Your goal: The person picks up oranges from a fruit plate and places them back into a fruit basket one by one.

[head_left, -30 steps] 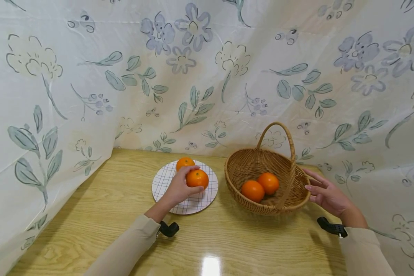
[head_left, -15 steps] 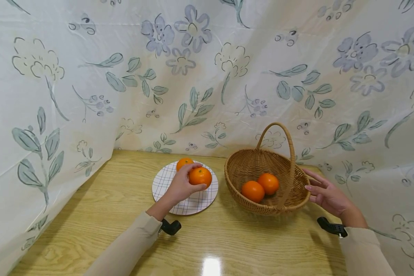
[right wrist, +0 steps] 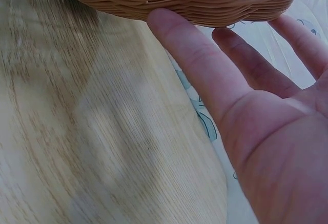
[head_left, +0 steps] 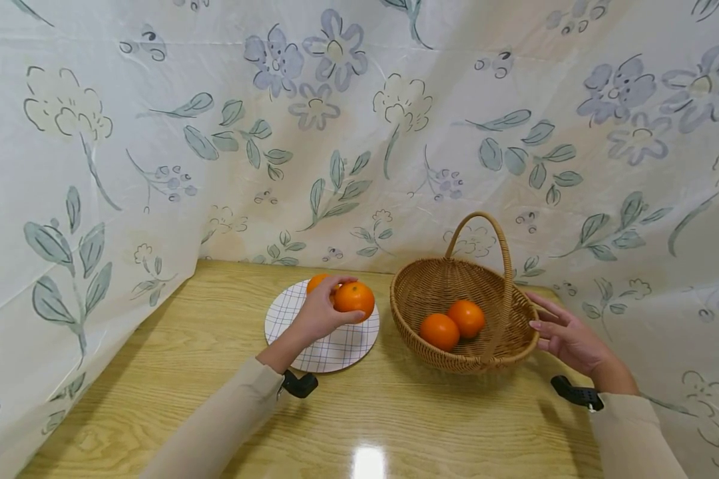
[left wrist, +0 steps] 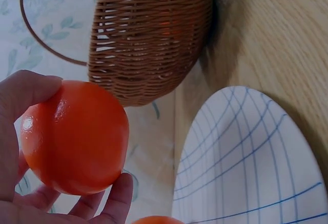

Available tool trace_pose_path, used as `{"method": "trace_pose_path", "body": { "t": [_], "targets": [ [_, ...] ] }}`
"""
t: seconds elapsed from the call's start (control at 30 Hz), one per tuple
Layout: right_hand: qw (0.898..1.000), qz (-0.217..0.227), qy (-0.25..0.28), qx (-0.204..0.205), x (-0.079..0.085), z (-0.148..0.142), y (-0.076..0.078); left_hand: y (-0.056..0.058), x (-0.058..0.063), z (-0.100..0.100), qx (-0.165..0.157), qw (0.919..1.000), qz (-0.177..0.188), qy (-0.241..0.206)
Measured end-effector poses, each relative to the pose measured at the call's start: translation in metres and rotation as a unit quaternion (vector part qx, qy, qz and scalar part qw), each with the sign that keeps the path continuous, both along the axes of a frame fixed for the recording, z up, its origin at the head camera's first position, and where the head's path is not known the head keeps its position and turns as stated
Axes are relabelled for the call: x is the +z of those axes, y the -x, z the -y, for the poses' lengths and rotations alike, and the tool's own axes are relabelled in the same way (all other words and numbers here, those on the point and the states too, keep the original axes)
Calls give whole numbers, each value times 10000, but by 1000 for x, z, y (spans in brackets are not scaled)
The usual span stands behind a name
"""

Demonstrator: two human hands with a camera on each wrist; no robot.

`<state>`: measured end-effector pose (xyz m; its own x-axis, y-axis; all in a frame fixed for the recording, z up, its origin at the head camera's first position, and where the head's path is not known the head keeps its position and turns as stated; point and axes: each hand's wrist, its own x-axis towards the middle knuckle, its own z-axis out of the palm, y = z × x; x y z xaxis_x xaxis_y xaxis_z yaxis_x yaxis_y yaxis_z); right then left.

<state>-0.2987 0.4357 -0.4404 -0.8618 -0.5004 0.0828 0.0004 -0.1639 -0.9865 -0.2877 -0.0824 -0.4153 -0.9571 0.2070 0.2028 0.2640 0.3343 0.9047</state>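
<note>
My left hand (head_left: 319, 318) grips an orange (head_left: 355, 301) between thumb and fingers, above the right part of a round white plate (head_left: 281, 329) with blue grid lines. In the left wrist view the held orange (left wrist: 77, 137) hangs clear of the plate. Partly hidden behind that hand, a second orange (head_left: 316, 283) lies at the plate's back. To the right stands a wicker basket (head_left: 416, 283) with two oranges (head_left: 439, 332) inside. My right hand (head_left: 578, 342) touches the basket's right side with extended fingers; the right wrist view has its fingertips (right wrist: 164, 19) against the weave.
The basket's tall arched handle (head_left: 504, 253) rises over its opening. Behind the wooden table (head_left: 419, 419) hangs a floral cloth (head_left: 335, 166), which also closes off both sides. A gap of bare wood separates plate and basket.
My left hand has lifted the orange off the plate and shifted it slightly up and to the right. The right hand and the basket stay where they were.
</note>
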Motion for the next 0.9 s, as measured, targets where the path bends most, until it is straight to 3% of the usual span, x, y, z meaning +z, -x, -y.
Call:
{"method": "trace_pose_path", "body": {
  "t": [0.9],
  "targets": [
    [9999,-4,100,38,-2,-1,2,16,35,-20,-341,9991,-260,16]
  ]
}}
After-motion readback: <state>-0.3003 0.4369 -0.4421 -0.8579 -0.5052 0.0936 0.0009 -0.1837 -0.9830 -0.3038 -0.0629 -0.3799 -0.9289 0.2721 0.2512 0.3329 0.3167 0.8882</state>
